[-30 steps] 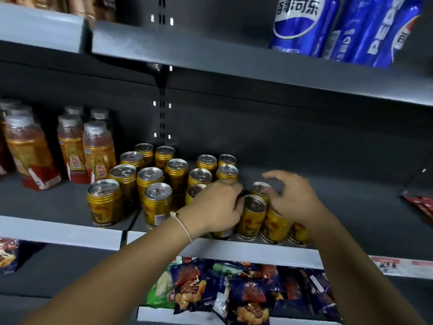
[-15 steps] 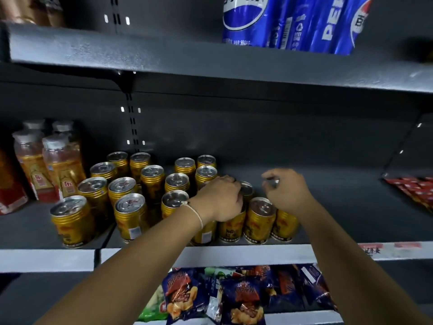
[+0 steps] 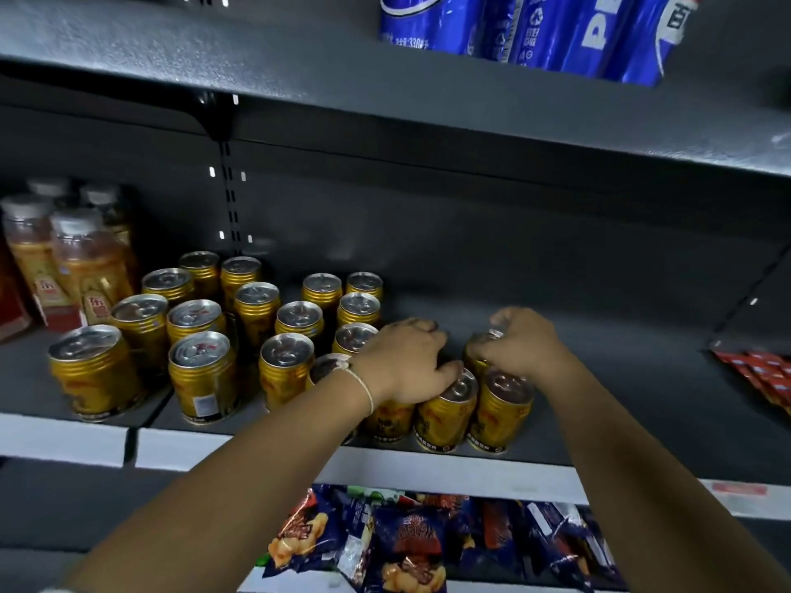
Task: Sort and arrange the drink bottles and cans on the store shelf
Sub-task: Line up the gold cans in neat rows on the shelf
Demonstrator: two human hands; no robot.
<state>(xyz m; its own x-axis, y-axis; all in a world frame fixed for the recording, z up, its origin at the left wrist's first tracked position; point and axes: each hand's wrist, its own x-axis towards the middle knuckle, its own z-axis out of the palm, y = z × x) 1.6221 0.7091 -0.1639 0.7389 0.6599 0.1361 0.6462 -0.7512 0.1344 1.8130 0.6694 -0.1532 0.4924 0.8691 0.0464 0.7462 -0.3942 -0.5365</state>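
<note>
1. The right hand point(image 3: 520, 350) has shifted back from the front cans and now curls over a can point(image 3: 486, 348) one row behind
2. The left hand point(image 3: 404, 361) still grips a front-row can point(image 3: 385, 415) on the shelf point(image 3: 620, 378); squaring up continues

shelving point(image 3: 428, 122): dark grey metal | back panel point(image 3: 471, 233): slotted | light: dim

Gold metal cans point(image 3: 274, 318) in rows on grey metal shelf point(image 3: 599, 430); orange plastic bottles point(image 3: 81, 267) left of them; blue cans point(image 3: 556, 27) on shelf above; snack bags point(image 3: 411, 541) below.
</note>
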